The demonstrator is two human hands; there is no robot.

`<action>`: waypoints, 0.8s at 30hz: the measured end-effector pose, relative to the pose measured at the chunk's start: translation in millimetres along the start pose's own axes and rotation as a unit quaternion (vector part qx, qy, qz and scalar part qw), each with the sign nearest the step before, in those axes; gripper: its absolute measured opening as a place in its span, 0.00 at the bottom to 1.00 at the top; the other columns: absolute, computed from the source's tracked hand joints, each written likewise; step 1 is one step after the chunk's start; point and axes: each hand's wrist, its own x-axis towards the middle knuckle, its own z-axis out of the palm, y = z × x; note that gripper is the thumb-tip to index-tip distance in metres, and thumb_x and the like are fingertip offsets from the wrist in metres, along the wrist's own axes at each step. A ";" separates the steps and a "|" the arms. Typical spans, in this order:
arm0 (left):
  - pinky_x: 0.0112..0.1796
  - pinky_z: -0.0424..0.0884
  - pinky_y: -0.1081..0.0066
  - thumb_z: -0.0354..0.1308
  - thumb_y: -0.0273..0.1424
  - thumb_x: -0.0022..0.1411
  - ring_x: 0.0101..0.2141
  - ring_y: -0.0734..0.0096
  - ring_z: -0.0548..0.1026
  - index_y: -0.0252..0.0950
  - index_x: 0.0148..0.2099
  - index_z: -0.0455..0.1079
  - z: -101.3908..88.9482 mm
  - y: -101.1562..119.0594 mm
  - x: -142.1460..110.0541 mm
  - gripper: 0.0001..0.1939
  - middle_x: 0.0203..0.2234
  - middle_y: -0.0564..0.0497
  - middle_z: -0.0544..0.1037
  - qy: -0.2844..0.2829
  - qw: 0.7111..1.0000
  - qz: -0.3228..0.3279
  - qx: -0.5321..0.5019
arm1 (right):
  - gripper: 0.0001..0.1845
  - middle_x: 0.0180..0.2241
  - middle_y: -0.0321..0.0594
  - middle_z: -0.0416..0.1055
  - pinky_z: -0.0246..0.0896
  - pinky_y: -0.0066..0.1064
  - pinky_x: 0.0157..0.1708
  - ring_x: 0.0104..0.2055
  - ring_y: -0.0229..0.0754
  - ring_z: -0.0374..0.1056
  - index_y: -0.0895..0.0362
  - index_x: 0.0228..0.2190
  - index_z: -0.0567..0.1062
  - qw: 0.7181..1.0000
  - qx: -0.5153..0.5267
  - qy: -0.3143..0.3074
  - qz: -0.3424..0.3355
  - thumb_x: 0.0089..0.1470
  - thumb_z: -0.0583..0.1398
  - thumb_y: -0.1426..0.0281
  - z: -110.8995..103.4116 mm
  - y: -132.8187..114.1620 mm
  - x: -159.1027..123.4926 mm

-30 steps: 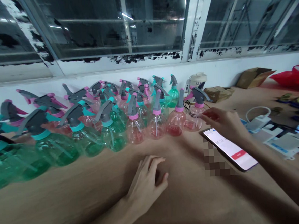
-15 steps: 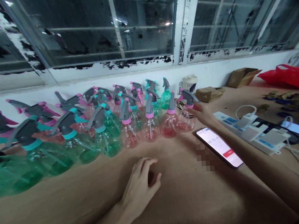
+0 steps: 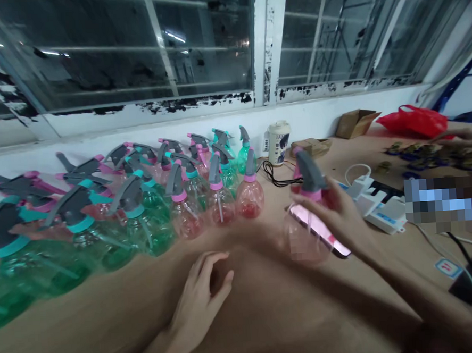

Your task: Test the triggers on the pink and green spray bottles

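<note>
My right hand (image 3: 334,208) grips a pink spray bottle (image 3: 304,241) around its neck, below the grey trigger head. The bottle is upright, held in front of a phone (image 3: 336,247) that it partly covers. My left hand (image 3: 203,290) rests over the table with fingers curved and thumb apart, holding nothing. Beyond it stand rows of spray bottles. A pink bottle with red liquid (image 3: 250,199) ends the front row on the right, and a green bottle (image 3: 145,230) stands farther left among several others.
A paper coffee cup (image 3: 279,144) and black cable (image 3: 276,176) lie near the wall. Cardboard boxes (image 3: 353,124), a red plastic bag (image 3: 412,121) and white chargers (image 3: 386,215) with cords are on the right. Another person's hand (image 3: 467,137) reaches in over small brass-coloured parts (image 3: 414,157).
My right hand has taken hold of the pink bottle at the row's right end and brought it nearer, over the phone. The view has swung right. My left hand keeps its pose.
</note>
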 end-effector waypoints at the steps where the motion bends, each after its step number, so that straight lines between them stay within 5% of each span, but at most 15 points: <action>1: 0.46 0.67 0.56 0.50 0.33 0.64 0.47 0.60 0.70 0.43 0.48 0.62 -1.6 2.3 -0.2 0.10 0.46 0.50 0.71 0.000 1.000 -0.004 -0.009 | 0.19 0.38 0.42 0.75 0.67 0.42 0.37 0.39 0.48 0.72 0.52 0.41 0.68 0.998 0.027 -0.030 0.037 0.49 0.63 0.60 7.0 -5.7 -11.4; 7: 0.52 0.60 0.55 0.47 0.37 0.66 0.51 0.59 0.67 0.44 0.51 0.62 -18.8 19.6 -1.8 0.12 0.48 0.49 0.70 0.010 0.995 0.016 -0.098 | 0.19 0.36 0.41 0.73 0.67 0.38 0.34 0.35 0.44 0.71 0.54 0.34 0.64 0.974 0.136 -0.138 0.118 0.46 0.64 0.58 54.3 -45.0 -62.0; 14: 0.56 0.54 0.52 0.49 0.42 0.63 0.57 0.53 0.59 0.44 0.60 0.54 -45.7 28.4 -2.1 0.24 0.57 0.46 0.61 0.014 0.983 0.078 -0.169 | 0.19 0.36 0.41 0.68 0.64 0.44 0.38 0.40 0.47 0.67 0.53 0.36 0.61 0.966 0.182 -0.175 0.053 0.46 0.63 0.61 89.6 -55.2 -84.1; 24: 0.54 0.58 0.49 0.55 0.30 0.50 0.56 0.49 0.62 0.45 0.63 0.49 -52.9 45.4 2.0 0.37 0.58 0.47 0.62 -0.012 0.985 0.132 -0.114 | 0.23 0.39 0.42 0.64 0.49 0.56 0.51 0.45 0.49 0.64 0.53 0.40 0.56 0.976 0.121 -0.175 -0.053 0.44 0.61 0.67 98.9 -68.6 -84.7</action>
